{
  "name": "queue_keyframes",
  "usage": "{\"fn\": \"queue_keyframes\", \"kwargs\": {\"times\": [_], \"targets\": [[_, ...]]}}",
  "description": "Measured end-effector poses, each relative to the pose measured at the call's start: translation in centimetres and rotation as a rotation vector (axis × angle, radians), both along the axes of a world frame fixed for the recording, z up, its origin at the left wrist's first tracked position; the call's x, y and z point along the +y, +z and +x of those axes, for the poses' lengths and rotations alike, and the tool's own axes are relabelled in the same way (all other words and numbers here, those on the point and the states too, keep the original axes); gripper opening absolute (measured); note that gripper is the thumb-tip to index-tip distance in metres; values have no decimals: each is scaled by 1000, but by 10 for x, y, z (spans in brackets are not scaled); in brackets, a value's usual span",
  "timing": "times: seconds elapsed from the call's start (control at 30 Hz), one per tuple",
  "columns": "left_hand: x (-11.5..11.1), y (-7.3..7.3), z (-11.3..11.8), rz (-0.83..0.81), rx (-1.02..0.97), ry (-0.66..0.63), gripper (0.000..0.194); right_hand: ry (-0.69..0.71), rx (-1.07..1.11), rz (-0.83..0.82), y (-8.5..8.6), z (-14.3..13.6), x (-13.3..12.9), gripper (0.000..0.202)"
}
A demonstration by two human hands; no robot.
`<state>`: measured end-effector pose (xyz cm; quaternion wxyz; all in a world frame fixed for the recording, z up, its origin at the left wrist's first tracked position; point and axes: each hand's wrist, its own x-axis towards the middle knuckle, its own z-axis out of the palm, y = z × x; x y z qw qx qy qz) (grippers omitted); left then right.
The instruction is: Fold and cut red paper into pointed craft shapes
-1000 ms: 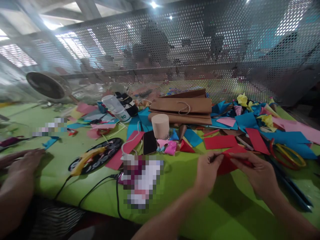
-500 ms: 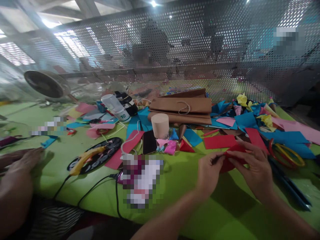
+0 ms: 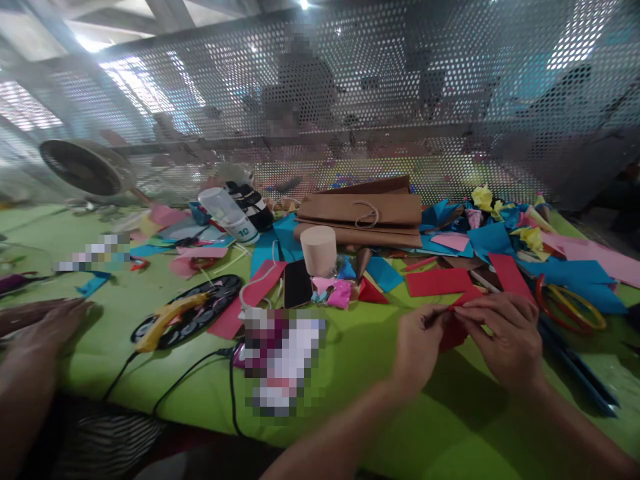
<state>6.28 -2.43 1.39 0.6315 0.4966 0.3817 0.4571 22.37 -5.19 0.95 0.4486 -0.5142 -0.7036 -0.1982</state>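
A piece of red paper (image 3: 454,333) is pinched between both hands over the right side of the green table (image 3: 365,373). My left hand (image 3: 421,340) grips its left edge with thumb and fingers. On the other side my right hand (image 3: 505,333) holds the paper with thumb and fingertips, its fingers partly covering it. Just behind the hands lies a flat red strip (image 3: 438,283), and another red strip (image 3: 511,275) slants beside my right hand.
A yellow glue gun (image 3: 170,320) rests on a black oval tray at left. Brown folded paper (image 3: 360,212), a beige cylinder (image 3: 319,251), scissors (image 3: 575,307) and a dark blue long tool (image 3: 577,367) lie around. Another person's hands (image 3: 50,327) rest at far left.
My right hand's fingers have curled closer together over the red paper, and less of the paper shows at the right. My left hand keeps its grip.
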Motion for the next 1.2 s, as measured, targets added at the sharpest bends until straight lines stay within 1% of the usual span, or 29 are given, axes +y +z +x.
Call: {"fn": "queue_keyframes", "kwargs": {"times": [0.1,0.17,0.37,0.57,0.7,0.83,1.03,1.2], "targets": [[0,0,1,-24,-7,30,18,-16,-76,35,2,0,-2,15],[1,0,0,-16,4,25,16,-30,-79,40,2,0,-3,15],[5,-2,-5,-18,-15,-90,23,1,70,-25,1,3,1,6],[8,-6,-6,7,11,-132,23,37,134,-72,0,5,1,4],[7,-5,-7,34,39,-146,24,43,168,-90,-1,6,1,4],[7,-3,-8,61,70,-148,26,59,190,-89,-1,7,1,5],[5,-4,-8,167,109,-136,30,52,189,-107,0,7,0,4],[5,-7,-6,206,168,-55,20,58,178,-112,0,5,0,5]]}}
